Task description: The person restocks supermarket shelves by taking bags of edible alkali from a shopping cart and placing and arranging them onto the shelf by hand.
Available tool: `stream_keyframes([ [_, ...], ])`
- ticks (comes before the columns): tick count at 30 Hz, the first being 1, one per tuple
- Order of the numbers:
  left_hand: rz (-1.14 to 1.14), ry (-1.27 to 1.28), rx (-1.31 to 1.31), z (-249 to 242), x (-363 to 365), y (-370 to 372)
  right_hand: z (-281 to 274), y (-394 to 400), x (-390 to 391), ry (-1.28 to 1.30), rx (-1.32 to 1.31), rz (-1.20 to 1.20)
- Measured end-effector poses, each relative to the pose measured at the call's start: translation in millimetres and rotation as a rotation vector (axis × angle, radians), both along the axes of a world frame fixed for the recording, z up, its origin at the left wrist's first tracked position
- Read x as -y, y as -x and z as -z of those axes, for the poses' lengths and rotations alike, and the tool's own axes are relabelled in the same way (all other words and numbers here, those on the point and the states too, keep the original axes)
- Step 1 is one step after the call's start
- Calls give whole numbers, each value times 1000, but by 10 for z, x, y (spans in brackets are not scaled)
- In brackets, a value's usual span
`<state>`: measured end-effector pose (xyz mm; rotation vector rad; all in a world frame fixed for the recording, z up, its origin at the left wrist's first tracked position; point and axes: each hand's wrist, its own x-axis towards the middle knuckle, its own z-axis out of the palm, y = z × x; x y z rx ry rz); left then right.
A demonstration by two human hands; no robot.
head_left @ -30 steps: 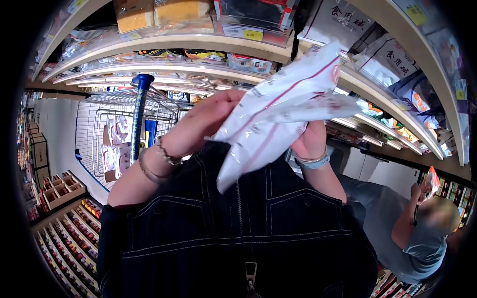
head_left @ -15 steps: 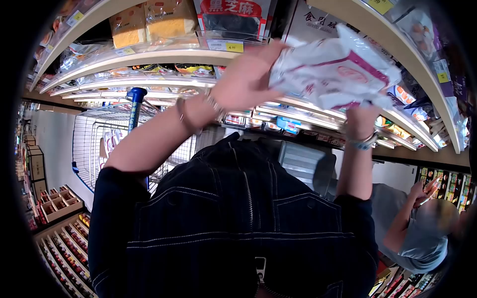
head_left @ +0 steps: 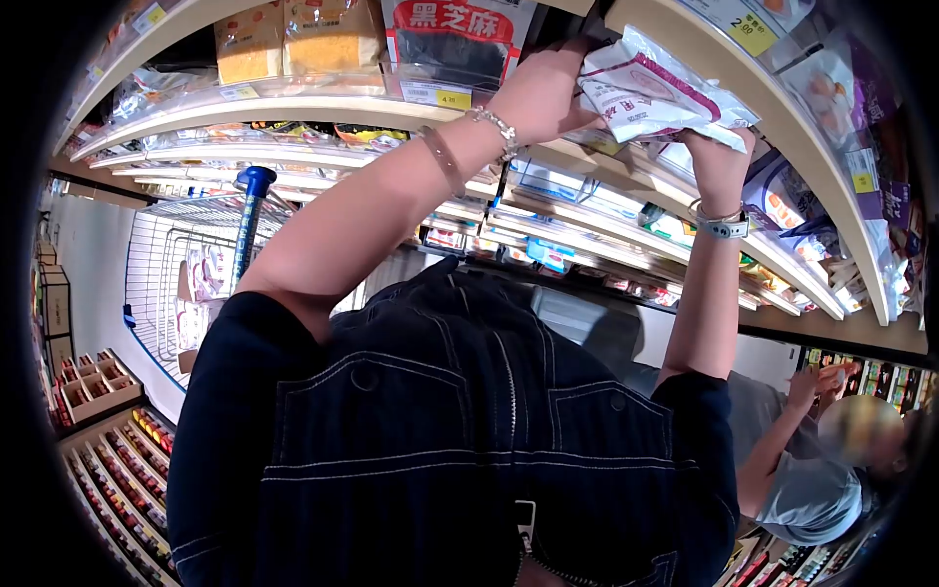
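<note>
A white plastic packet with purple print (head_left: 665, 90) is held at the upper shelf, tilted, with its text facing me. My left hand (head_left: 543, 96) is at the packet's left end, thumb along its lower edge; its other fingers are partly hidden toward the shelf. From below, my right hand (head_left: 722, 161) grips the packet's right part, its fingers mostly covered by it. Left of my left hand, a black sesame bag (head_left: 457, 44) stands on the shelf above a price tag (head_left: 437, 94).
Curved shelf edges (head_left: 293, 110) run close around both hands. Yellow-filled bags (head_left: 333, 44) stand at upper left. A shopping cart (head_left: 156, 254) with a blue handle (head_left: 252, 210) is at my left. Another person (head_left: 812, 489) is at lower right, hands raised.
Both hands have moved up with the packet, closer to the upper shelf. The packet has turned and looks flatter. The cart and the other person have shifted slightly in view.
</note>
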<state>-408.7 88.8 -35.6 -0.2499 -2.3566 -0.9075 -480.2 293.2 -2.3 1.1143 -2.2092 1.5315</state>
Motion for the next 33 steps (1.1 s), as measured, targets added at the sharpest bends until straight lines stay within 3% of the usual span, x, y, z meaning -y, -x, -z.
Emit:
stream_keyframes([
  [4, 5, 82, 69, 60, 40, 33, -27, 39, 42, -62, 19, 17],
  [8, -74, 201, 160, -47, 46, 31, -67, 94, 63, -292, 7, 86],
  [11, -159, 187, 241, -103, -10, 22, 69, 330, -13, -439, -230, 98],
  [13, -171, 192, 200, -77, -18, 28, 50, 330, 31, -380, -260, 90],
  [15, -160, 222, 80, -16, 7, 63, 0, 279, 124, -149, -108, 61],
  [18, -132, 155, 164, -37, -7, 127, -45, 371, 176, -258, -248, 192],
  [22, -121, 194, -21, 133, -23, 161, -50, 380, 218, -211, -303, 78],
  [25, -185, 198, 17, 187, -70, 150, -21, 457, 191, -488, -240, 139],
  [29, -194, 205, 271, 40, -132, 69, -115, 304, 253, -443, 105, 122],
  [31, -126, 180, 412, -121, -87, 24, -237, 203, 207, -455, 132, 126],
  [32, -81, 82, 278, -160, -81, 2, -273, 180, 203, -463, 148, 124],
  [33, -34, -13, 146, -190, -73, -20, -229, 185, 156, -129, 347, -164],
])
